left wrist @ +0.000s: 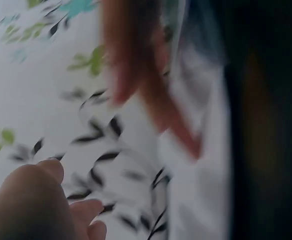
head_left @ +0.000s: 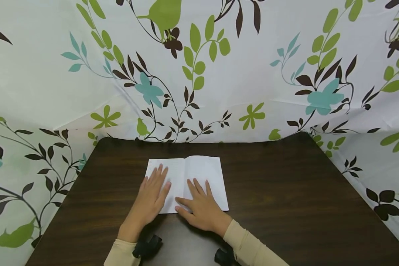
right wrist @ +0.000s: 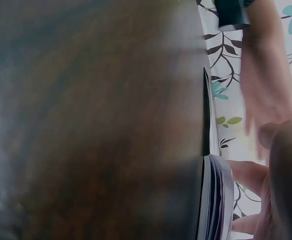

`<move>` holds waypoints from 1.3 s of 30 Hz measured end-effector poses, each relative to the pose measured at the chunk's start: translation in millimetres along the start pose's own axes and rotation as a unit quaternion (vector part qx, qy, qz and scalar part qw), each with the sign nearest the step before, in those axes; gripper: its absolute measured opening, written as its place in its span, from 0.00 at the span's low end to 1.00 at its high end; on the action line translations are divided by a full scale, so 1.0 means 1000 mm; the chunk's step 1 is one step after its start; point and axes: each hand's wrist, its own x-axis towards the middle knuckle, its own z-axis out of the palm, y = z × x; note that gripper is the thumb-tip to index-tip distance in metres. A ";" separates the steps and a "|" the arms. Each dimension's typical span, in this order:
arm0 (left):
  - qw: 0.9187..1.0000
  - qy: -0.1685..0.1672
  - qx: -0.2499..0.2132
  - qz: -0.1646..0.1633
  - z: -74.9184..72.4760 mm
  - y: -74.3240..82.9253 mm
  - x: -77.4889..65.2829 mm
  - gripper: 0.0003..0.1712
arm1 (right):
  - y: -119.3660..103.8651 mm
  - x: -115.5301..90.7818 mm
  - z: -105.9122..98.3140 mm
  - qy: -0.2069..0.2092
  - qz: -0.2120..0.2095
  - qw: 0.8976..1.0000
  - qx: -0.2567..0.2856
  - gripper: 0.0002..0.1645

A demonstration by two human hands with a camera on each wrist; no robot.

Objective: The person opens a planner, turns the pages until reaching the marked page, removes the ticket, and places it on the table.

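Note:
An open notebook [head_left: 204, 168] with white pages lies on the dark wooden table, its fold running up the middle. Over the left page is my left hand [head_left: 151, 195], fingers straight and pointing away from me. My right hand [head_left: 201, 208] spreads its fingers across the lower part of the right page, with the thumb and index finger reaching toward the fold. In the right wrist view, fingers of the right hand [right wrist: 251, 195] touch the page, and the notebook's layered page edges [right wrist: 216, 200] show from the side. The left wrist view is blurred.
The dark brown table [head_left: 286, 184] extends to both sides of the notebook. A white cloth [head_left: 246, 74] with leaf, flower and bird prints hangs behind and beside it. Each wrist carries a black camera mount [head_left: 147, 246], close to the table's near side.

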 end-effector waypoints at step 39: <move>0.994 -0.072 0.046 0.067 0.042 -0.014 -0.010 0.29 | 0.050 -0.035 -0.010 0.152 0.112 0.981 -0.052 0.36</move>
